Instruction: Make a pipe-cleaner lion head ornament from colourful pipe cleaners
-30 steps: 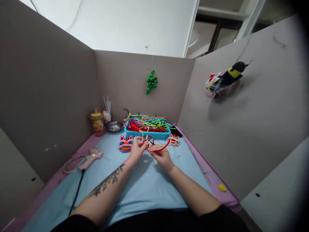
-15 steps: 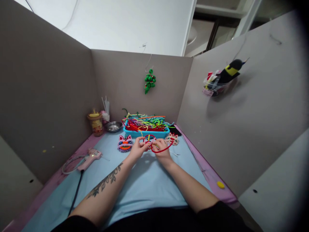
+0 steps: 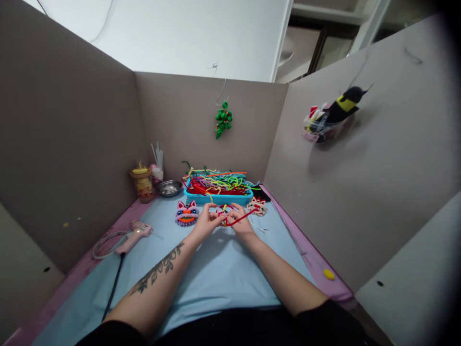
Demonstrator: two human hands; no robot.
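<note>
My left hand [image 3: 209, 221] pinches the left side of a small ring-like piece of bent pipe cleaners [image 3: 225, 209], red with some yellow. On its other side my right hand [image 3: 240, 223] is closed on the same piece. A loose red pipe cleaner end [image 3: 242, 218] sticks out to the right across the right hand's fingers. Just left of my hands lies a purple pipe cleaner animal head [image 3: 187, 214] with pink ears and an orange mouth. Close by on the right lies a cream and red pipe cleaner head [image 3: 257, 206].
Behind my hands stands a blue tray [image 3: 219, 199] heaped with coloured pipe cleaners. A metal bowl [image 3: 170, 188], a lidded cup [image 3: 142, 184] and a pink glue gun [image 3: 134, 236] are at left. A yellow disc [image 3: 329, 274] lies at right. Grey panels [image 3: 180, 120] enclose the table.
The red pipe cleaner's wide loop at the right has become a straighter end pointing up and right. The ring piece now faces me more fully between my fingers.
</note>
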